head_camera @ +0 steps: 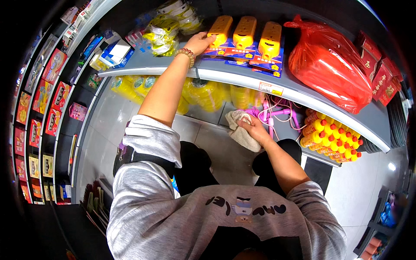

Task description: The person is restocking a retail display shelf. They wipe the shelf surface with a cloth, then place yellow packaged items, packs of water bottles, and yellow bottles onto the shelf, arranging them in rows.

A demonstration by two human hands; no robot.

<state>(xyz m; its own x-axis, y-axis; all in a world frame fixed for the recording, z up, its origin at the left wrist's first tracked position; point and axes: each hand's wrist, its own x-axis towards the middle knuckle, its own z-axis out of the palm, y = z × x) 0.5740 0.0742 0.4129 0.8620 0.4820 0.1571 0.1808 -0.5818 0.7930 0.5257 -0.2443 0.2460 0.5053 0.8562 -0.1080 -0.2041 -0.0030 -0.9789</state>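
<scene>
My left hand point(199, 43), with a beaded bracelet at its wrist, touches the leftmost yellow power strip point(220, 30) on the grey metal shelf point(143, 61). Two more carded power strips point(244, 32) point(270, 39) lie to its right, on blue and red packaging. Whether my fingers close around the strip is not clear. Below the shelf edge, my right hand point(255, 130) grips a crumpled beige cloth point(242, 138). Pink jump ropes point(286, 112) with coiled cords lie just beyond that hand, on the lower level.
Wrapped yellow and white rolls point(164, 35) lie left of the power strips. A full red plastic bag point(328, 68) stands at the right. Under the shelf are yellow plastic-wrapped goods point(204, 94) and yellow bottles with red caps point(328, 133). Stocked shelves point(52, 130) curve along the left.
</scene>
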